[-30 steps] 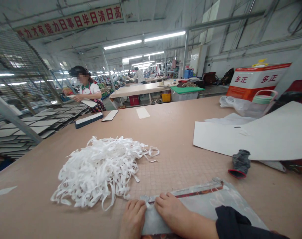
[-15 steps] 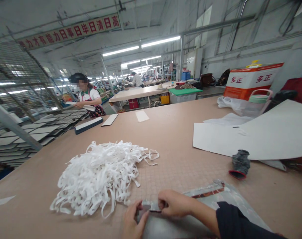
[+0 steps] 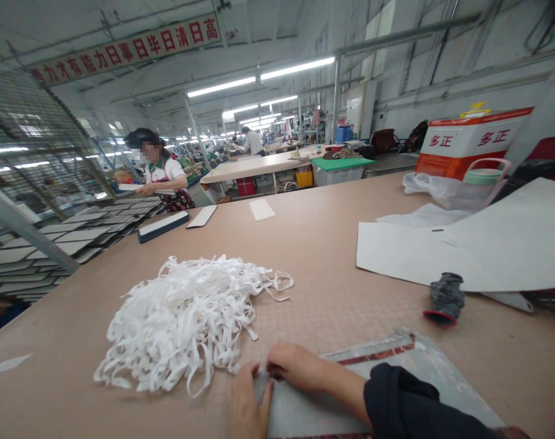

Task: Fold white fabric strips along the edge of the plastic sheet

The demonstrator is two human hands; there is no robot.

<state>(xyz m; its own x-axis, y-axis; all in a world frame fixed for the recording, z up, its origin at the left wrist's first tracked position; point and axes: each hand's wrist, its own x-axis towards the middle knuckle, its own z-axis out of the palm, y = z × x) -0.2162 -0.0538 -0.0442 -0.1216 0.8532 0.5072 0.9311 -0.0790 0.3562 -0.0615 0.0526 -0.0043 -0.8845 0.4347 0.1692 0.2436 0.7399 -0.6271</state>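
Observation:
A greyish see-through plastic sheet [image 3: 435,372] with a red-brown printed strip lies on the brown table below me. At its near left corner, my right hand [image 3: 293,366] is closed in a pinch on the sheet's edge, the arm in a dark sleeve crossing over it. My left hand [image 3: 249,402] meets it from the left, thumb and fingers closed about the same corner. The fingertips nearly touch, and what exactly lies between them is partly hidden. Just beyond the hands spreads a tangled heap of white fabric strips [image 3: 181,323].
A grey knitted cuff with red trim [image 3: 444,299] and a large white board [image 3: 469,250] lie at right, near a red-and-white box [image 3: 474,143]. White-topped panels [image 3: 163,227] lie on the far left edge. Past it, a co-worker [image 3: 161,174] holds a panel beside a rack.
My right hand has moved left, closer to my left hand. The dark strip of edge that showed between them is now mostly covered. The heap of strips has not moved.

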